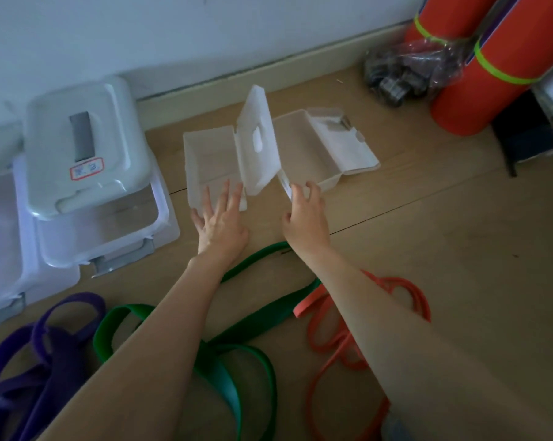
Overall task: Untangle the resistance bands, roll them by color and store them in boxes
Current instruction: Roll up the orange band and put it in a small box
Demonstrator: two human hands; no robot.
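Two small translucent white boxes stand open on the wooden floor: the left box [209, 160] with its lid [258, 138] raised upright, and the right box [303, 148] with its lid [345, 140] folded back. My left hand [221, 218] lies with straight, spread fingers against the left box's near edge. My right hand [307, 211] touches the right box's near corner, fingers loosely bent. Loose on the floor near me are purple bands [42, 354], green bands [237, 338] and orange bands [335, 335], partly under my forearms.
Stacked white storage bins [87, 173] stand at the left against the wall. Two rolled orange mats [478, 81] and a clear bag of dark items [402, 74] sit at the back right. A dark object [529, 135] lies at the far right.
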